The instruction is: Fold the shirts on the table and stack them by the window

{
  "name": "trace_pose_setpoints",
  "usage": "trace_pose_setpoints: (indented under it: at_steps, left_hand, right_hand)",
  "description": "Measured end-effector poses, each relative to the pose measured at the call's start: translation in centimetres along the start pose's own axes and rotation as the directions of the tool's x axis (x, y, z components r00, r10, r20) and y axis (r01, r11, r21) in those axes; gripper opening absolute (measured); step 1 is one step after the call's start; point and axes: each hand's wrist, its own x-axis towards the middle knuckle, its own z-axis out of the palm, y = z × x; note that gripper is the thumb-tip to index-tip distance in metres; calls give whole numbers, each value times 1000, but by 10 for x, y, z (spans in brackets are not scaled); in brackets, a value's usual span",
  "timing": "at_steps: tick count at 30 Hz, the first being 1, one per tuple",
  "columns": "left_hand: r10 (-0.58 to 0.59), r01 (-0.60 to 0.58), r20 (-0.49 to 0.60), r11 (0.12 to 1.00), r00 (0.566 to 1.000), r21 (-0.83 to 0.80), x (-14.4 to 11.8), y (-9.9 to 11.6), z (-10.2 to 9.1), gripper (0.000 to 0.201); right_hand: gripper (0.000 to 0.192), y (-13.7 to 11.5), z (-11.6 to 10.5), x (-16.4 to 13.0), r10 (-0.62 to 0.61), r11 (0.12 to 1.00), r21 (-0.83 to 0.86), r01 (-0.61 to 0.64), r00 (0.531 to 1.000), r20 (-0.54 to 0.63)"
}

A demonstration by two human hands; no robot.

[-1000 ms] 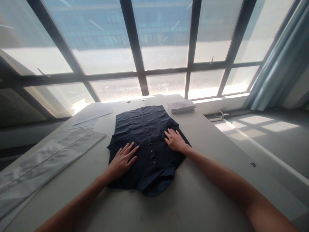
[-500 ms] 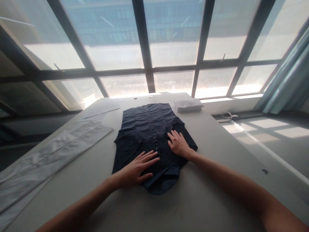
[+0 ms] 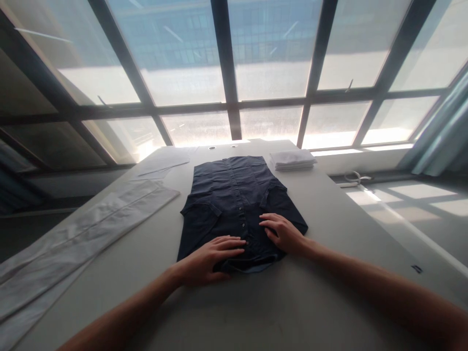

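A dark navy button shirt [image 3: 234, 200] lies flat on the grey table [image 3: 314, 302], front up, with its collar end toward me. My left hand [image 3: 208, 258] is on the shirt's near edge, fingers on top of the collar fold and thumb at the edge below it, pinching the cloth. Just right of the button line, my right hand [image 3: 285, 234] rests palm down on the shirt with its fingers spread. Both forearms reach in from the bottom of the view.
A stack of folded white cloth [image 3: 292, 159] sits at the table's far right corner. Long clear plastic bags [image 3: 91, 229] lie along the left side, with white sheets [image 3: 164, 163] beyond them. A large window runs behind the table; scissors [image 3: 353, 176] lie on the sill.
My left hand slid right and toward me, from the shirt's left half to its near edge. My right hand drew back toward me. The collar end now lies tucked in, shorter than before.
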Motion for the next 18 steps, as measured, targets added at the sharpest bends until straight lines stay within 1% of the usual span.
trace_pose_setpoints:
  at_steps: [2, 4, 6, 8, 10, 12, 14, 18]
  left_hand:
    - [-20, 20, -28, 1000, 999, -10, 0, 3, 0, 61]
    - [-36, 34, -52, 999, 998, -27, 1, 5, 0, 54]
    - [-49, 45, -76, 998, 996, -52, 2, 5, 1, 48]
    - [-62, 53, -107, 995, 992, -85, 5, 4, 3, 44]
    - [-80, 62, -143, 991, 986, -122, 8, 2, 5, 37]
    - [-106, 79, -175, 985, 979, -152, 11, 0, 6, 30]
    - [-139, 106, -198, 980, 970, -169, 14, -3, 5, 24]
    - [-228, 192, -234, 967, 945, -165, 13, -18, 4, 18]
  right_hand:
    - [28, -1, 0, -2, -33, 999, 31, 33, 999, -10]
    - [24, -2, 0, 0, -23, 999, 35, 24, 999, -27]
    - [21, -6, 1, 8, 49, 999, 1, -49, 998, -41]
    - [19, -11, 2, 20, 153, 984, -86, -154, 988, -15]
    - [18, -16, 2, 35, 254, 949, -210, -237, 966, 56]
    - [20, -19, 2, 49, 343, 908, -286, -305, 935, 94]
    - [23, -17, 2, 60, 386, 888, -314, -335, 915, 116]
    - [24, -10, 9, 70, 376, 893, -304, -332, 921, 98]
